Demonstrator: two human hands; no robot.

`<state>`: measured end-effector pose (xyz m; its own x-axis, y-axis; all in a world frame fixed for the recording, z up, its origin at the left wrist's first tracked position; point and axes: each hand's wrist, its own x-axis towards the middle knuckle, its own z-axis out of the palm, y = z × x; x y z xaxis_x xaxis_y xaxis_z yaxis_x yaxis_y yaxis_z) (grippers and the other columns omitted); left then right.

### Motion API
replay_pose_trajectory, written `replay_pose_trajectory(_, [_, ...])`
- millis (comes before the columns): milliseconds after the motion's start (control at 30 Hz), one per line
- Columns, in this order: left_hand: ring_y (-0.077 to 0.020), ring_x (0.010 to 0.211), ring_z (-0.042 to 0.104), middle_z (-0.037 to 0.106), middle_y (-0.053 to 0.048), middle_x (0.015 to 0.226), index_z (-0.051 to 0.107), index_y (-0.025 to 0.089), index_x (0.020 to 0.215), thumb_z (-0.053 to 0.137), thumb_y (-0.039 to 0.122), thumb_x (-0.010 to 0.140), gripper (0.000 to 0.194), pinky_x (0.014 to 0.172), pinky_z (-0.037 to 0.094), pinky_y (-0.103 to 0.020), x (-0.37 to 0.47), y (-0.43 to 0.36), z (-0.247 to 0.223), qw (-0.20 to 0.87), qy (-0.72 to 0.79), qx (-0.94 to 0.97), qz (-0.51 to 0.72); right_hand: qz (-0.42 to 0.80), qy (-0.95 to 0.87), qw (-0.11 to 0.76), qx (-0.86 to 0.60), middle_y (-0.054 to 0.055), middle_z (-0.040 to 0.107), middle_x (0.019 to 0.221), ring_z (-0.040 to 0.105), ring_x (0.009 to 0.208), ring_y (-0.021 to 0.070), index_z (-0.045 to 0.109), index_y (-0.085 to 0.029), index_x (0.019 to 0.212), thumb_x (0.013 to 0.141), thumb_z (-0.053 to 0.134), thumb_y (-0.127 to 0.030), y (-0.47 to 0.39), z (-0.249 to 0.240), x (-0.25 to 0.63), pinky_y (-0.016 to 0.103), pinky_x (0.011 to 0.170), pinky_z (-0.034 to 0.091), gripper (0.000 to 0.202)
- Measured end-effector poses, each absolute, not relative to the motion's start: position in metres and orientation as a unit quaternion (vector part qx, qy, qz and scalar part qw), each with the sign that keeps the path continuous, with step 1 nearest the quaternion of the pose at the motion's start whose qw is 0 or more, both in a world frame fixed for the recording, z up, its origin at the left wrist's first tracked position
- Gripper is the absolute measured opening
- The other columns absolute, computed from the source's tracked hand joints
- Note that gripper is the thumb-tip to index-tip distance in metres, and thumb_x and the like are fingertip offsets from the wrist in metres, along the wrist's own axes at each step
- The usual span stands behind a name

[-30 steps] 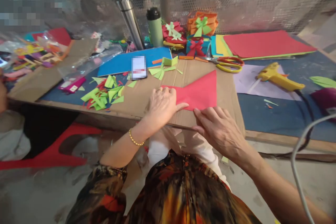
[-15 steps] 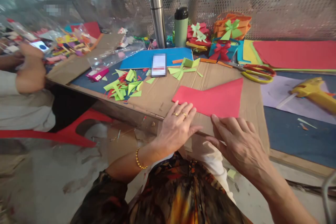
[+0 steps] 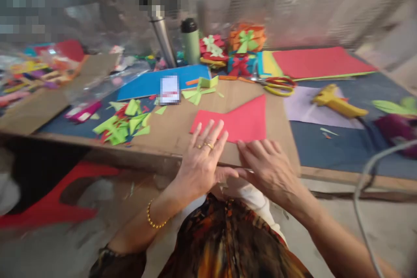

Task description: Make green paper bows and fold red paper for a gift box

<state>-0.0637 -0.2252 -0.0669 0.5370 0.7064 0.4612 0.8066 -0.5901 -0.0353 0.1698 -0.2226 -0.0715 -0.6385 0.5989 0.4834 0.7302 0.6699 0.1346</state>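
"Where's the red paper (image 3: 246, 119)?"

"Flat on the cardboard (image 3: 174, 124), right in front of the person. The left hand (image 3: 206, 156) is spread over its near edge, gripping nothing."

"And the right hand (image 3: 265, 160)?"

"Fingers bent, tips at the near edge. I can't tell whether it's pinching the paper."

"Anything in the way?"

"Just beyond it, a green paper bow (image 3: 199, 91) and the scissors (image 3: 279, 87). Left of it, a phone (image 3: 170, 89) and a heap of scraps (image 3: 121, 125). Off to the right, on the blue worktop (image 3: 325, 152), a yellow glue gun (image 3: 340, 104) lies across a purple sheet (image 3: 297, 110)."

"Any writing?"

"The phone's screen is blurred. That pink packet (image 3: 93, 108) has a white label (image 3: 84, 116), too smeared to read."
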Motion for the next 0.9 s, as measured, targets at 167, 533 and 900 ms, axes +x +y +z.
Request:
replay_pose_trajectory(167, [-0.0349, 0.154, 0.046, 0.050, -0.020, 0.163, 0.036, 0.013, 0.165, 0.035, 0.071, 0.105, 0.084, 0.128, 0.038, -0.057, -0.048, -0.207, -0.089, 0.090, -0.359, -0.906, -0.204, -0.114, -0.890, 0.161, -0.411, 0.009, 0.064, 0.096, 0.049, 0.085, 0.0252, 0.065, -0.012, 0.122, 0.106, 0.053, -0.055, -0.222, -0.066, 0.166, 0.040, 0.074, 0.038, 0.047])
replay_pose_trajectory(533, [-0.0481, 0.155, 0.039, 0.040, -0.026, 0.168, 0.052, 0.028, 0.158, 0.077, 0.073, 0.079, 0.095, 0.121, 0.043, -0.067, -0.061, -0.211, -0.088, 0.136, -0.425, -0.880, -0.166, -0.149, -0.872, 0.226, -0.409, 0.010, 0.070, 0.103, 0.055, 0.088, 0.0240, 0.065, -0.009, 0.129, 0.106, 0.045, -0.059, -0.232, -0.078, 0.184, 0.037, 0.076, 0.042, 0.059])
replay_pose_trajectory(900, [-0.0500, 0.153, 0.041, 0.039, -0.023, 0.169, 0.052, 0.031, 0.159, 0.089, 0.070, 0.067, 0.106, 0.121, 0.042, -0.068, -0.050, -0.212, -0.097, 0.147, -0.460, -0.859, -0.170, -0.103, -0.752, 0.042, -0.650, 0.018, 0.074, 0.104, 0.068, 0.097, 0.0266, 0.074, -0.015, 0.106, 0.111, 0.040, -0.035, -0.103, 0.015, 0.229, 0.036, 0.076, 0.045, 0.039])
